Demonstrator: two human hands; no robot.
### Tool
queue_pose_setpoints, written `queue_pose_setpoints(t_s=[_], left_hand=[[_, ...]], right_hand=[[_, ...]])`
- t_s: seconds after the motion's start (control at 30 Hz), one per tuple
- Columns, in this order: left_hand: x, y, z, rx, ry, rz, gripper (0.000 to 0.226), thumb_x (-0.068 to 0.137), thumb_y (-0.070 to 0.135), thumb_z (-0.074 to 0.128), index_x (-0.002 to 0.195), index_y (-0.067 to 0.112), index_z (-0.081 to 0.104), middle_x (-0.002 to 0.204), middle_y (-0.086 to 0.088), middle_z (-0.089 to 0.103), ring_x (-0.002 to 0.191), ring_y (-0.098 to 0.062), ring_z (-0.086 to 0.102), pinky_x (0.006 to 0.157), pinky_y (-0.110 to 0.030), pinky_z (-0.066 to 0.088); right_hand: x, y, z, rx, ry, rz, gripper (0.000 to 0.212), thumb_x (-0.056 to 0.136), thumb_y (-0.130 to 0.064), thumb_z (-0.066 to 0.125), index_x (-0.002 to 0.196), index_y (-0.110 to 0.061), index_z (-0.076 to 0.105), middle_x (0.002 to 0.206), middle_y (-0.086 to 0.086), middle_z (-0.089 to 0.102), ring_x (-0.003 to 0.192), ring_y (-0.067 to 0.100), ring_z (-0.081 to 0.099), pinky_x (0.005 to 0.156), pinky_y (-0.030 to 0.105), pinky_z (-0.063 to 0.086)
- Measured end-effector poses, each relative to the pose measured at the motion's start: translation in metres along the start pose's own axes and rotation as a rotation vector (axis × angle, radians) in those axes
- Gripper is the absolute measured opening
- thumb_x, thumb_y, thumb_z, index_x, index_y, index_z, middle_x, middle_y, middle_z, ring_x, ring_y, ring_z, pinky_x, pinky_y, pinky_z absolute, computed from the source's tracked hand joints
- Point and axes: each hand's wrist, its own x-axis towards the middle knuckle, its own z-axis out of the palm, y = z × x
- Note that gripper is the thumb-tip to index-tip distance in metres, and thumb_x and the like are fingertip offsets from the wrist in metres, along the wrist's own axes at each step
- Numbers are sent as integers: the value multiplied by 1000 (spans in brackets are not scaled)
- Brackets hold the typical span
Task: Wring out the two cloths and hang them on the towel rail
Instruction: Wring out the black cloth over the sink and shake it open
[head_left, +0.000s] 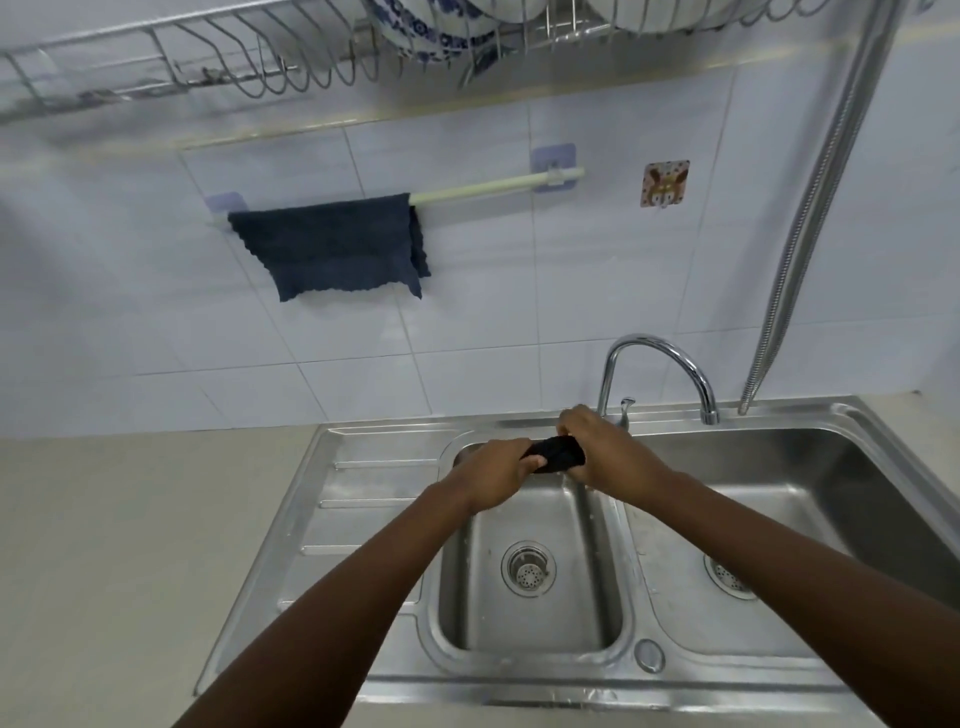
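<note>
A dark blue cloth (332, 249) hangs spread over the left half of the white towel rail (493, 186) on the tiled wall. A second dark cloth (557, 454), twisted into a tight roll, is held over the back of the left sink basin (524, 623). My left hand (496, 473) grips its left end and my right hand (605, 449) grips its right end. Most of that cloth is hidden inside my fists.
A chrome tap (660, 364) curves over the divider between the two basins, just behind my right hand. The right basin (810, 519) and a ribbed drainboard (363, 499) flank the left basin. A wire dish rack (260, 57) with bowls hangs overhead. A metal hose (810, 208) runs down at right.
</note>
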Motion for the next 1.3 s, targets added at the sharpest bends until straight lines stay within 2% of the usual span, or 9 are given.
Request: queue_pose_setpoints(t_s=[0.13, 0.23, 0.33, 0.43, 0.7, 0.93, 1.03, 1.13, 1.3], left_hand=[[-6, 6, -14, -850, -302, -261, 39, 98, 45, 44, 107, 10, 58, 67, 2, 42, 49, -7, 33, 40, -17, 26], [-6, 4, -29, -1089, -411, -293, 34, 97, 41, 50, 103, 9, 60, 62, 7, 38, 45, -1, 25, 35, -11, 22], [-10, 3, -42, -874, -399, -214, 27, 97, 40, 50, 100, 15, 59, 67, 6, 40, 48, -2, 31, 42, -12, 30], [-13, 8, -46, -218, -258, -30, 28, 96, 45, 47, 88, 20, 55, 68, 8, 47, 55, -3, 42, 49, -15, 34], [-14, 7, -23, 297, 162, 175, 23, 96, 38, 49, 97, 16, 57, 89, -9, 68, 75, -27, 59, 55, -29, 27], [-22, 5, -21, 323, 284, 240, 15, 95, 38, 44, 87, 27, 41, 74, 3, 55, 58, -19, 47, 44, -22, 15], [-22, 12, -21, 295, 280, 224, 25, 98, 43, 40, 93, 21, 52, 77, 2, 58, 60, -15, 45, 45, -20, 20], [-21, 23, -25, 72, 153, 118, 22, 99, 43, 39, 88, 28, 52, 73, 11, 54, 61, -7, 47, 51, -21, 28], [-18, 30, -43, -488, -190, -162, 30, 100, 45, 37, 87, 26, 56, 65, 10, 47, 51, -4, 40, 42, -16, 31]], right_hand=[[-1, 0, -9, -199, 75, -177, 31, 84, -4, 56, 113, -14, 60, 105, 5, 61, 93, 25, 56, 81, 40, 47], [-1, -7, -7, -206, 58, -103, 36, 81, 1, 50, 114, -10, 52, 107, 10, 54, 94, 29, 53, 77, 42, 45], [1, -15, -11, -232, 20, -20, 30, 78, -26, 61, 103, -14, 48, 98, 7, 57, 87, 30, 60, 67, 38, 44], [3, -18, -12, -361, -111, 43, 53, 69, -54, 71, 101, -17, 51, 94, 3, 63, 85, 26, 62, 63, 32, 41], [7, -24, -19, -205, -208, 195, 31, 79, -50, 65, 80, -19, 62, 88, 9, 70, 85, 25, 64, 63, 29, 41], [5, -35, -23, 15, -281, 247, 39, 87, -40, 53, 54, -21, 44, 54, -3, 50, 59, 16, 51, 52, 28, 33], [2, -30, -24, 136, -282, 303, 28, 82, -39, 61, 62, -20, 56, 61, -1, 62, 57, 13, 56, 59, 28, 41], [-2, -21, -22, 68, -123, 214, 15, 77, -33, 70, 79, -19, 64, 86, 7, 60, 81, 22, 60, 70, 35, 48], [-8, -18, -24, -214, 134, -19, 42, 82, -25, 68, 121, -22, 52, 98, 6, 64, 94, 25, 58, 75, 44, 52]])
